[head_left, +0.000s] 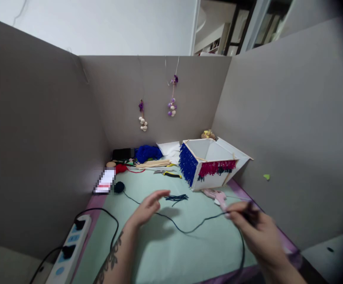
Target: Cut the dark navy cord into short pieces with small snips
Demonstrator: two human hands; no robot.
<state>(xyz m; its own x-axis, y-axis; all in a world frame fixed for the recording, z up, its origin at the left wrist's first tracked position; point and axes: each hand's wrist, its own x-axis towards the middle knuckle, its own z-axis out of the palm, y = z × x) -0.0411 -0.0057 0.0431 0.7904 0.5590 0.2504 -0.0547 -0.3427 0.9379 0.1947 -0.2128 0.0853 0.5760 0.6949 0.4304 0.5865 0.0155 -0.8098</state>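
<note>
My right hand (258, 232) pinches a strand of dark yarn (186, 232) between thumb and forefinger. A blurred dark object also shows in that hand, and its kind is unclear. The strand sags leftward across the mat, passes behind my left hand (149, 207) and leads to a small dark yarn ball (119, 187). My left hand hovers over the mat with its fingers stretched out and nothing in them. Just beyond its fingertips lies a bundle of cut dark yarn pieces (177, 197). A white box-like house model (215, 177) with blue and red yarn fringe stands behind.
A pink glue gun (215, 194) lies before the model. Yellow-and-black pliers (170, 174), wooden sticks (152, 163) and blue yarn (148, 153) are at the back. A power strip (71, 246) with cables and a phone (105, 181) line the left edge. Grey partitions (159, 94) enclose the table.
</note>
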